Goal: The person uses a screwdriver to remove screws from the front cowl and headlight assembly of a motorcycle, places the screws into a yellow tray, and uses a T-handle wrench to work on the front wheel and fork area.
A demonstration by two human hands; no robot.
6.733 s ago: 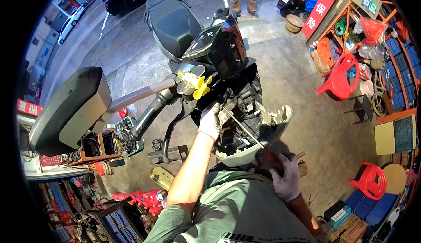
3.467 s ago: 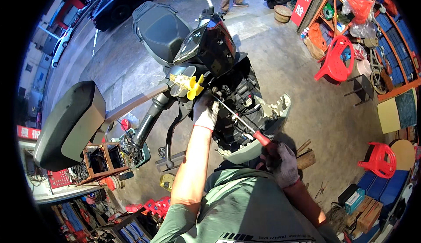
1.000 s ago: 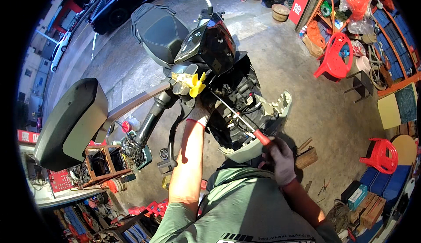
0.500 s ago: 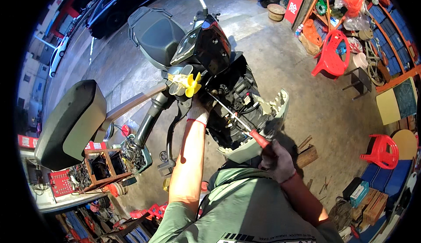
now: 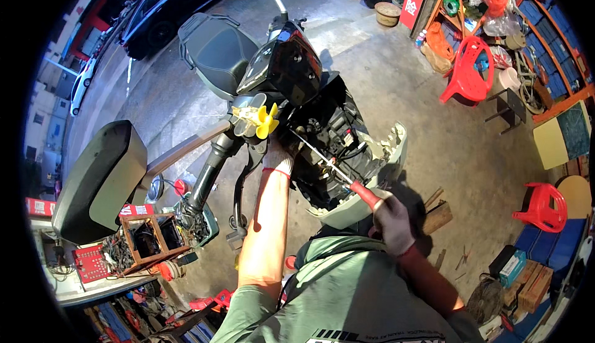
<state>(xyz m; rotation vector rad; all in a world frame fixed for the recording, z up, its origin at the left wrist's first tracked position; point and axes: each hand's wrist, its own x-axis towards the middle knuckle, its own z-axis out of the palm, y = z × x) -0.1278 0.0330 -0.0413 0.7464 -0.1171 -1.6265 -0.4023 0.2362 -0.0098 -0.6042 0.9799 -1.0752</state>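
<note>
At the middle of the scene a scooter (image 5: 291, 76) stands on the concrete floor (image 5: 396, 95) with its front panels off, its dark inner parts and wiring bared; the left hand (image 5: 280, 151), gloved, reaches far up into the scooter just below the handlebar, beside a yellow plastic piece (image 5: 260, 120), its fingers pressed against the dark parts, though how far they are curled or what they grip cannot be told; the right hand (image 5: 392, 222), also gloved, is closed around the red handle of a long screwdriver (image 5: 338, 175), near the person's chest; the screwdriver's thin metal shaft runs up and to the left from that hand, its tip ending close beside the left hand among the exposed parts; a pale body panel (image 5: 372, 175) curves around the near right side of the opened section, just beside the right hand; to the left a black seat (image 5: 99, 179) lies raised near a wooden box (image 5: 145, 241) of small parts on a bench (image 5: 80, 287); far right stands a red plastic chair (image 5: 465, 73) before shelving, and near right a red plastic stool (image 5: 542, 203); a second black seat (image 5: 214, 48) lies at the far left of the scooter.
</note>
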